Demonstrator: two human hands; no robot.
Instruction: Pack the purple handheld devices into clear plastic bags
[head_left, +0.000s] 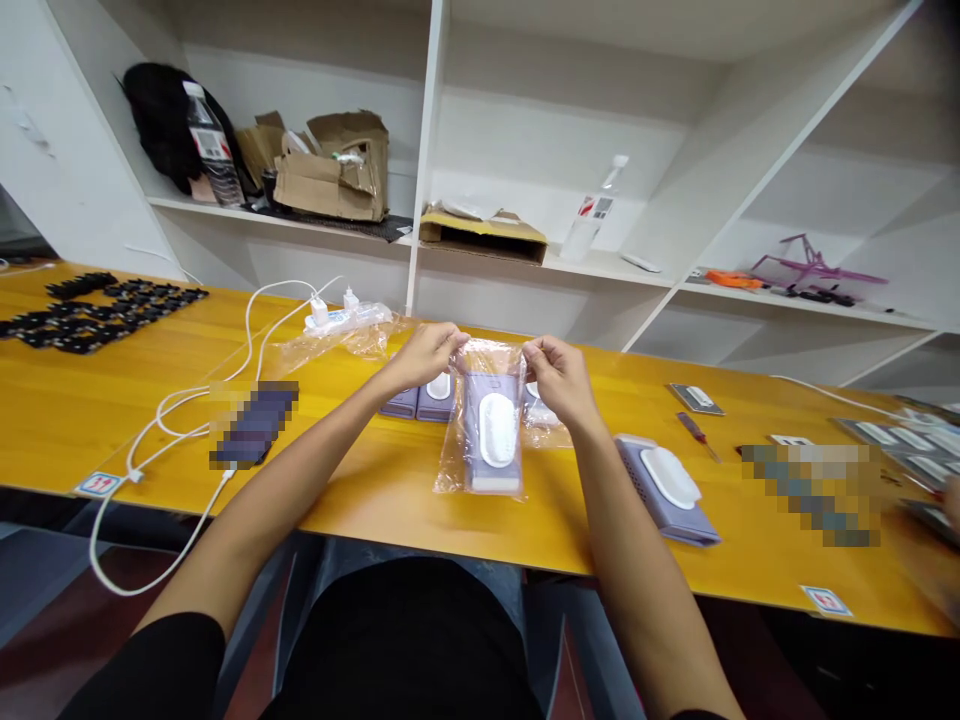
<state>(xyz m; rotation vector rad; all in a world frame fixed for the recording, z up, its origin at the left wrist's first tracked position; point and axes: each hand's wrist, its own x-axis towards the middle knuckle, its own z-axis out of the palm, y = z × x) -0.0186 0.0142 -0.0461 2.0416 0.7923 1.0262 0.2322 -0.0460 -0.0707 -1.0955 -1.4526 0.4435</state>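
Lilac and white, a flat device (480, 432) lies inside a clear plastic bag (454, 468) on a yellow wooden tabletop (127, 420), straight in front of us, its long side pointing away from us. From the head camera, we see our left hand (424, 356) and right hand (559, 380) pinching the bag's open top edge between thumbs and bent fingers, held apart so the plastic stretches between them. Just behind the bag, partly hidden by our left hand, stand two similar lilac units (427, 398). Another lilac device (664, 490), unbagged, lies to our right, near a red-handled screwdriver (697, 436). To our left are a smartphone (255, 425), blurred out, and a white charging cable (172, 420) running to a white power strip (345, 320). Rows of small black parts (97, 312) cover the far left of the table. At the right edge, another person's hand (952, 503) reaches in beside metal trays (900, 440). Behind the table, white shelves (480, 265) hold torn cardboard (334, 170) and a plastic water bottle (214, 145).
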